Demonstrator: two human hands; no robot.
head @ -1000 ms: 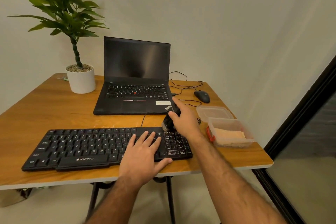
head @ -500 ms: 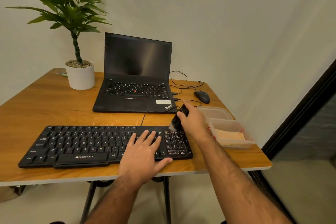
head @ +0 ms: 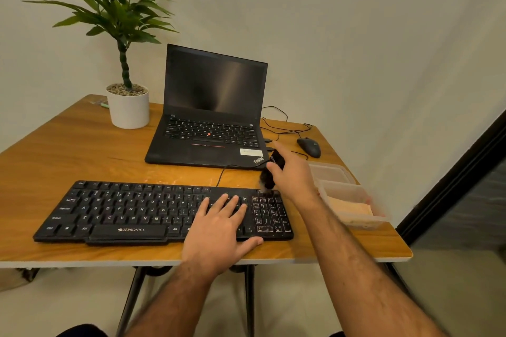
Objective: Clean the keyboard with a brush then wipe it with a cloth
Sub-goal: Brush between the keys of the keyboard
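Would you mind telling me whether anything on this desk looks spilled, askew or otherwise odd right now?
Pale specks and smears lie on the table just behind the keyboard, between it and the laptop; they look like crumbs or residue, though too small to identify. The keyboard sits slightly askew to the table edge. Nothing else stands out.

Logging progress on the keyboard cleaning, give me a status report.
Left hand flat on keyboard. Right hand grips brush, bristles at number pad's top edge. Cloth waits in container. Nothing in the way.
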